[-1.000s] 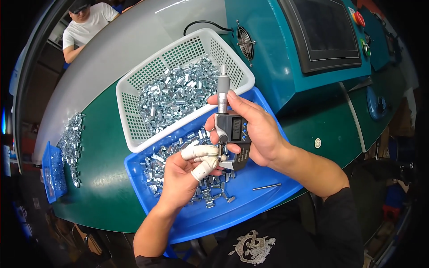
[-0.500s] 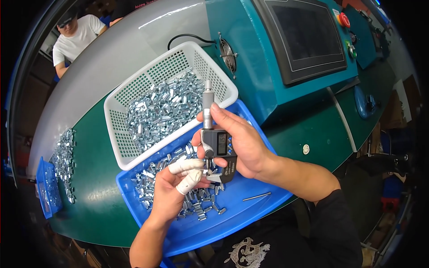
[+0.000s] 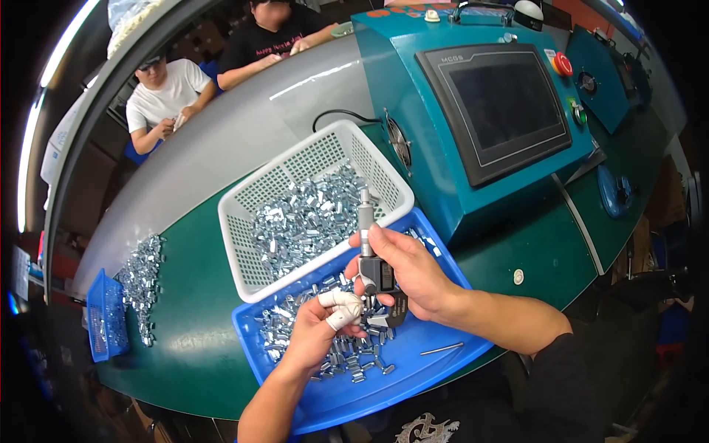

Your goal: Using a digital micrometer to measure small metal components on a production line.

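My right hand (image 3: 417, 277) is closed around a digital micrometer (image 3: 378, 273), held upright with its silver thimble at the top and its dark frame below. White finger cots cover the thumb and a finger of my left hand (image 3: 314, 336), which is pinched shut beside the micrometer's jaws. What sits between those fingertips is hidden. Both hands are over a blue tray (image 3: 413, 373) scattered with small shiny metal parts (image 3: 354, 362). A thin metal rod (image 3: 442, 349) lies at the tray's right side.
A white perforated basket (image 3: 240, 262) full of the same parts stands behind the tray. More parts (image 3: 142, 277) are heaped at left beside a small blue basket (image 3: 107, 317). A teal machine with a screen (image 3: 506, 103) stands back right. Two people (image 3: 166, 96) sit across the table.
The view has tilted up, so the scene sits lower and further right, and a second person shows more fully. Both hands keep their hold at the micrometer.
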The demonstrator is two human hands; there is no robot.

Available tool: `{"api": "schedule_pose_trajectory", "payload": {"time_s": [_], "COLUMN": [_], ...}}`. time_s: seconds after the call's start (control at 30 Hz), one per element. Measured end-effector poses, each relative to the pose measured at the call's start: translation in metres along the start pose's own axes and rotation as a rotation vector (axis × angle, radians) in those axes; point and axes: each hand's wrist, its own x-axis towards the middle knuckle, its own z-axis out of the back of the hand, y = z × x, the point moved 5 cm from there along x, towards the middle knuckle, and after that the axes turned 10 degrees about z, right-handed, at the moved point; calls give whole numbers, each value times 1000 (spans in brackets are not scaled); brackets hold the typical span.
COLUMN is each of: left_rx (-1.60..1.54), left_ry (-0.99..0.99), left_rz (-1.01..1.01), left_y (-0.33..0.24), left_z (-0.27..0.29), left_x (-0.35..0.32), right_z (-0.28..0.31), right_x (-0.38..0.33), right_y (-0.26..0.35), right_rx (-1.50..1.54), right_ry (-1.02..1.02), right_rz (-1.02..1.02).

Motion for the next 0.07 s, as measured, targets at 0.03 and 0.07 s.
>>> {"api": "schedule_pose_trajectory", "payload": {"time_s": [0.03,0.07], "left_rx": [6,12], "left_ry": [-10,-31], "left_rz": [-2,-19], "left_y": [-2,-4], "left_z": [3,6], "left_x": [1,1], "right_z": [-1,0], "right_x": [1,1], "right_y": [1,0], "right_rx": [-10,-25], "right_ry": [4,5], "right_rz": [8,18]}}
